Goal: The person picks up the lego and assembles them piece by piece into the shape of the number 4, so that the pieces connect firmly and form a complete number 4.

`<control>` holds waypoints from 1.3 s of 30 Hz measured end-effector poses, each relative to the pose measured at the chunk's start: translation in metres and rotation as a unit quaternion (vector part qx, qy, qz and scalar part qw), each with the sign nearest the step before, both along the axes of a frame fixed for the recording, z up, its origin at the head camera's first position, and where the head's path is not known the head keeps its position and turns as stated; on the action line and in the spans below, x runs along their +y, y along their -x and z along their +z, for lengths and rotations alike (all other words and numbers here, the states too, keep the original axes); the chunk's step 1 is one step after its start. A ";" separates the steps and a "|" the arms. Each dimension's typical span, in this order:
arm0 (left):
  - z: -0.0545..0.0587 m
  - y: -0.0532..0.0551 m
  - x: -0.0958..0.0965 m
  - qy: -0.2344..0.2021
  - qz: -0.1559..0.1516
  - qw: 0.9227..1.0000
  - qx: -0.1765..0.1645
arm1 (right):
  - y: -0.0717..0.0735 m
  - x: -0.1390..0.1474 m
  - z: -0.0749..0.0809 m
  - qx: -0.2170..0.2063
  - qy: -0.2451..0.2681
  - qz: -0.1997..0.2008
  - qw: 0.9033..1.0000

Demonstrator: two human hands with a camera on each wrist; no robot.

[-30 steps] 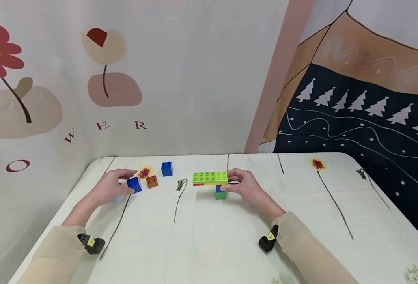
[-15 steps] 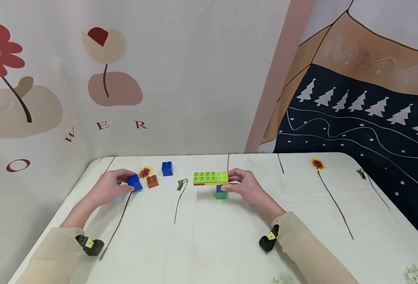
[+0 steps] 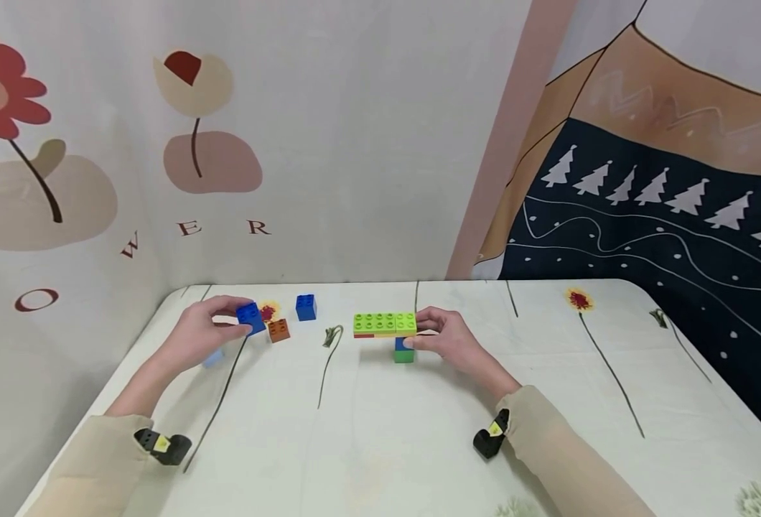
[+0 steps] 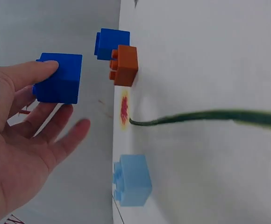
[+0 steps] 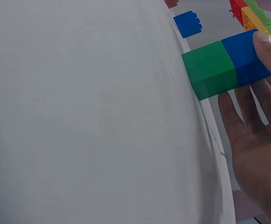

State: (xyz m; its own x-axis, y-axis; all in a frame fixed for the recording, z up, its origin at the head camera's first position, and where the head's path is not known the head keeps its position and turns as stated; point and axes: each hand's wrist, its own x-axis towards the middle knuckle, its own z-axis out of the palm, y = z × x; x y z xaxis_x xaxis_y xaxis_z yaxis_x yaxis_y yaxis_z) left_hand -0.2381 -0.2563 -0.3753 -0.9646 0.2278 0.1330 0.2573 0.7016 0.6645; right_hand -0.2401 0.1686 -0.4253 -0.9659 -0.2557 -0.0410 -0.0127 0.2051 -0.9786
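Note:
My left hand (image 3: 196,337) pinches a blue toy brick (image 3: 250,318) between thumb and fingers. In the left wrist view this brick (image 4: 60,79) is raised off the table, its studs facing up. Around the middle of the table, my right hand (image 3: 448,337) grips a built stack at its right end. Lime green bricks (image 3: 383,323) form the stack's long top, over a red brick (image 5: 237,9) and a yellow brick (image 5: 252,21). Below them come a blue brick (image 5: 247,56), held by the thumb, and a green brick (image 5: 210,70) at the bottom.
An orange-brown brick (image 3: 278,330) and another blue brick (image 3: 306,307) lie between the hands, towards the back. A light blue brick (image 4: 134,180) is partly hidden behind my left hand in the head view. The white tablecloth (image 3: 367,445) has printed flowers.
My left hand has closed its pinch on the blue brick and lifted it off the table, slightly rightward. My right hand and the stack hold their place.

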 end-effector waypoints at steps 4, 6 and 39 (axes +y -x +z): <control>0.004 -0.001 0.007 -0.021 -0.012 1.000 0.019 | 0.000 0.001 -0.001 0.001 0.005 0.000 1.000; 0.007 -0.003 0.012 -0.034 -0.013 0.999 0.026 | 0.000 0.001 0.000 0.002 0.006 -0.001 1.000; 0.020 0.006 0.150 -0.155 -0.059 0.986 0.033 | 0.001 0.001 -0.002 -0.005 0.013 -0.007 1.000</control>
